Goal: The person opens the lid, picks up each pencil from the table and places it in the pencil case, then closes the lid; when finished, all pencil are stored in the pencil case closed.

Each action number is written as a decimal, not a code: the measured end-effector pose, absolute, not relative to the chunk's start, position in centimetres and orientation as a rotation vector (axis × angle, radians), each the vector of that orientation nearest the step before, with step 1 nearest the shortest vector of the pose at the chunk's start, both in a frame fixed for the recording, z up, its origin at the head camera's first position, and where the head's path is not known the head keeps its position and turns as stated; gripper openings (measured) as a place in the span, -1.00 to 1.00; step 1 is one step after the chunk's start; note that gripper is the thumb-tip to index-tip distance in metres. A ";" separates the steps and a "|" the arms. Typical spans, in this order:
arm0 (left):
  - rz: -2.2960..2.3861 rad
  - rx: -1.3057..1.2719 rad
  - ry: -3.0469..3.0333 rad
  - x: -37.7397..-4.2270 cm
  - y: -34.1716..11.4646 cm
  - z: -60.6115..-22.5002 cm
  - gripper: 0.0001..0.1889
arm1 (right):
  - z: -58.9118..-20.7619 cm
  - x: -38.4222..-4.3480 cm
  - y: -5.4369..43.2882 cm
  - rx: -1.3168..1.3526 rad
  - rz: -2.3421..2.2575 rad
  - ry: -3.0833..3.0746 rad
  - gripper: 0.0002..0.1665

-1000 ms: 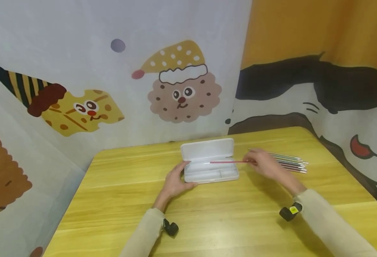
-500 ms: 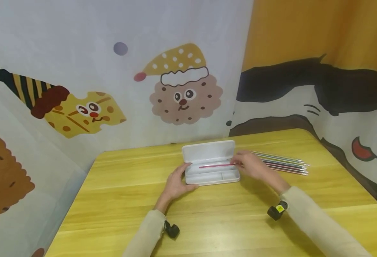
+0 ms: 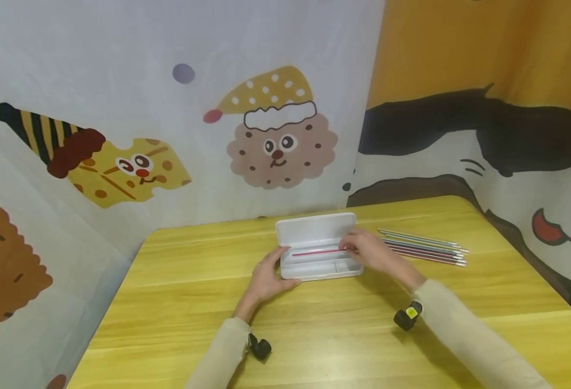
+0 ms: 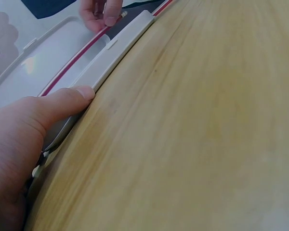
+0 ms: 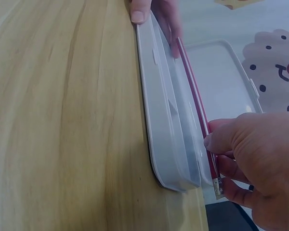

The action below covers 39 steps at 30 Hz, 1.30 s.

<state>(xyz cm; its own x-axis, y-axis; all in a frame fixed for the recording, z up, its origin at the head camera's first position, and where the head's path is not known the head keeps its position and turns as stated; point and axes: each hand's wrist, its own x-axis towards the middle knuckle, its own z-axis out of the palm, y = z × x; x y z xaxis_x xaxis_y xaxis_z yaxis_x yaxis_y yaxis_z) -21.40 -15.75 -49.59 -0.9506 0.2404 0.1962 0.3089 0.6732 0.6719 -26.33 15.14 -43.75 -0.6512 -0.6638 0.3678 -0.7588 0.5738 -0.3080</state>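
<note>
- Right hand (image 3: 370, 250): fingers pinch a red pencil (image 5: 197, 98), hiding its silvery end from the head view.
- Left hand (image 3: 266, 278): spread thumb and fingers grip the white case (image 3: 317, 228)'s end.

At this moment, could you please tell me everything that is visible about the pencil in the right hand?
The pencil is long, thin and straight, pinkish red with a paler stripe along it, and bears a silvery, metal-looking band at one end. The right hand pinches it near that end, holding it lengthwise over the open white case. Its other end points toward the left hand; whether it touches that hand or the case is unclear.
</note>
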 end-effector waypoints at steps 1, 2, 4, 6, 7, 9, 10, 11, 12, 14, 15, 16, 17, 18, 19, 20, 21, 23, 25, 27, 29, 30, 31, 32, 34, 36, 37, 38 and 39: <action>-1.145 -0.456 -2.790 -21.4 -15.7 -49.6 -0.04 | -43.7 -26.4 15.0 1.184 0.660 -2.614 -0.77; -1.142 -0.453 -2.791 -21.5 -15.7 -49.6 -0.04 | -43.7 -26.4 14.9 1.173 0.658 -2.634 -0.78; -1.144 -0.453 -2.791 -21.5 -15.7 -49.6 -0.04 | -43.8 -26.4 14.7 1.166 0.654 -2.662 -0.78; -1.140 -0.452 -2.796 -21.5 -15.7 -49.6 -0.04 | -43.9 -26.5 14.5 1.171 0.660 -2.670 -0.78; -1.138 -0.454 -2.796 -21.5 -15.7 -49.6 -0.04 | -43.9 -26.5 14.4 1.178 0.665 -2.665 -0.78; -1.140 -0.459 -2.794 -21.5 -15.7 -49.6 -0.05 | -44.1 -26.5 14.3 1.189 0.678 -2.655 -0.78; -1.141 -0.461 -2.793 -21.5 -15.6 -49.6 -0.04 | -44.1 -26.6 14.2 1.194 0.685 -2.651 -0.78; -1.140 -0.464 -2.791 -21.5 -15.6 -49.6 -0.04 | -44.2 -26.6 14.2 1.200 0.688 -2.643 -0.78; -1.144 -0.468 -2.789 -21.5 -15.6 -49.6 -0.04 | -44.3 -26.6 14.1 1.204 0.692 -2.639 -0.78; -1.149 -0.472 -2.785 -21.6 -15.5 -49.6 -0.04 | -44.4 -26.7 14.0 1.207 0.690 -2.640 -0.78; -1.148 -0.474 -2.785 -21.6 -15.4 -49.6 -0.04 | -44.4 -26.8 13.9 1.207 0.689 -2.642 -0.79; -1.147 -0.474 -2.785 -21.6 -15.4 -49.6 -0.04 | -44.4 -26.8 13.9 1.211 0.686 -2.641 -0.79; -1.145 -0.476 -2.784 -21.7 -15.4 -49.6 -0.04 | -44.5 -26.9 13.8 1.215 0.681 -2.641 -0.79; -1.143 -0.475 -2.785 -21.7 -15.3 -49.6 -0.04 | -44.5 -26.9 13.8 1.217 0.679 -2.643 -0.79; -1.140 -0.475 -2.786 -21.7 -15.3 -49.6 -0.04 | -44.6 -26.9 13.7 1.221 0.678 -2.642 -0.79; -1.136 -0.474 -2.788 -21.7 -15.3 -49.6 -0.04 | -44.6 -26.9 13.7 1.223 0.678 -2.642 -0.79; -1.134 -0.474 -2.789 -21.8 -15.3 -49.6 -0.04 | -44.6 -26.9 13.7 1.223 0.681 -2.644 -0.79; -1.136 -0.479 -2.787 -21.8 -15.2 -49.6 -0.04 | -44.6 -26.9 13.6 1.232 0.679 -2.644 -0.78; -1.145 -0.485 -2.783 -21.7 -15.3 -49.6 -0.04 | -44.6 -26.9 13.5 1.241 0.688 -2.645 -0.78; -1.147 -0.491 -2.775 -21.7 -15.3 -49.6 -0.04 | -44.6 -26.9 13.4 1.247 0.687 -2.647 -0.77; -1.146 -0.495 -2.769 -21.7 -15.3 -49.6 -0.04 | -44.6 -26.9 13.3 1.250 0.682 -2.650 -0.78; -1.155 -0.498 -2.763 -21.7 -15.3 -49.6 -0.04 | -44.5 -26.9 13.2 1.254 0.684 -2.652 -0.78; -1.158 -0.503 -2.759 -21.6 -15.4 -49.6 -0.04 | -44.5 -26.9 13.2 1.256 0.682 -2.656 -0.78; -1.157 -0.502 -2.758 -21.6 -15.4 -49.5 -0.04 | -44.5 -26.9 13.1 1.259 0.678 -2.661 -0.79; -1.167 -0.506 -2.753 -21.4 -15.4 -49.6 -0.03 | -44.4 -26.8 13.0 1.274 0.670 -2.673 -0.80; -1.175 -0.496 -2.752 -21.3 -15.4 -49.6 -0.02 | -44.4 -26.8 12.8 1.282 0.668 -2.697 -0.81; -1.171 -0.492 -2.752 -21.3 -15.5 -49.7 -0.02 | -44.4 -26.8 12.7 1.285 0.661 -2.705 -0.81; -1.174 -0.486 -2.753 -21.2 -15.5 -49.7 -0.02 | -44.4 -26.9 12.6 1.288 0.653 -2.714 -0.81; -1.179 -0.483 -2.754 -21.2 -15.5 -49.7 -0.02 | -44.4 -26.9 12.6 1.288 0.647 -2.720 -0.82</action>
<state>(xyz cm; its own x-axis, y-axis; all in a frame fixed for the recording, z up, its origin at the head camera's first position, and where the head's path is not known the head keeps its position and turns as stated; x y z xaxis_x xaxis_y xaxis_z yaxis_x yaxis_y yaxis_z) -21.21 -15.48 -49.72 -0.9437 0.2464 0.2209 0.3299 0.6485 0.6860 -26.90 12.57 -44.38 -0.6481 -0.7254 0.2319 -0.7521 0.5620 -0.3443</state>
